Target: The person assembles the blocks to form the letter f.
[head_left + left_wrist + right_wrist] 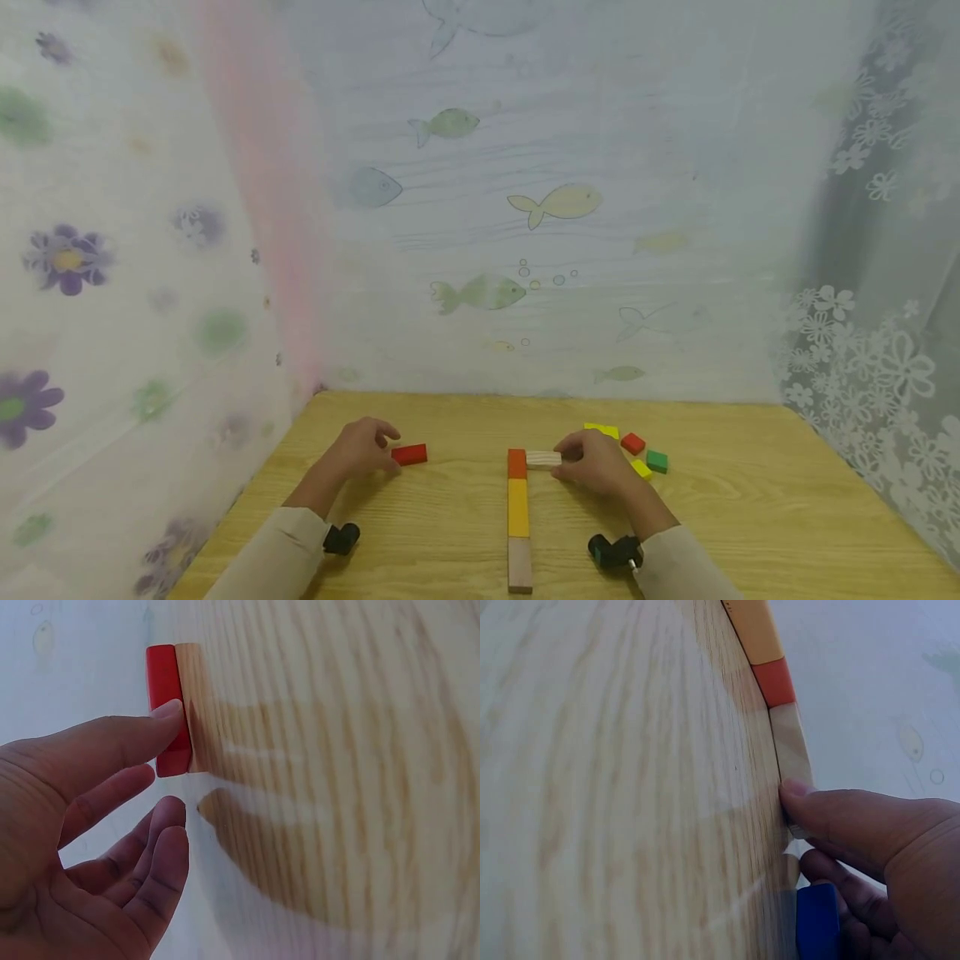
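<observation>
In the head view, a row of a red-orange block (517, 463), a yellow block (518, 508) and a plain wood block (520, 565) runs toward the person. A pale wooden block (543, 459) extends right from the red-orange block, its end against it. My right hand (596, 462) pinches its right end, thumb (799, 795) on the near side. My left hand (363, 450) is at the left end of a red block (410, 454). Its thumb overlaps the block in the left wrist view; its other fingers stand apart from it.
Beyond the right hand lie yellow blocks (602, 431), a small red block (633, 443) and a green block (657, 462). A blue block (817, 922) is beside the right fingers; the head view hides it. A patterned curtain (480, 208) borders the wooden table (450, 533).
</observation>
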Motion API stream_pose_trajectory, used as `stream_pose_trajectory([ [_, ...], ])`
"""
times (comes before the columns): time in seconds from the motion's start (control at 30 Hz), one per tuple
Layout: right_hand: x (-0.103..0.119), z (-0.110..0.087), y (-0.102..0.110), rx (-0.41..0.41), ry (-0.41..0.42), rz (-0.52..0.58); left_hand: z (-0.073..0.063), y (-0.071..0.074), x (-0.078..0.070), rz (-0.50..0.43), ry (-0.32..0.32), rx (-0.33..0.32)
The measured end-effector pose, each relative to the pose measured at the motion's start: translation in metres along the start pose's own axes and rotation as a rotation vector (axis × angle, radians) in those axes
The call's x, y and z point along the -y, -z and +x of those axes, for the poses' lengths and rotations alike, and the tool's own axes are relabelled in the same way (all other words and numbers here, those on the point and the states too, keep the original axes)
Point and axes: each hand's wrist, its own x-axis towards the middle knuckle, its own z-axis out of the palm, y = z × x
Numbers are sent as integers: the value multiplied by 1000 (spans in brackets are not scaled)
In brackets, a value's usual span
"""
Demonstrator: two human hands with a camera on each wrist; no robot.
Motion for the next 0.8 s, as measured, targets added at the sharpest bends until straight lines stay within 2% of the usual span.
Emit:
stream_pose_trajectory([
  [0.2,0,0,1,2,-2,-2,2,-1,5,-30,8,7],
  [0.8,0,0,1,4,7,16,3,-2,6,-26,-11,0],
])
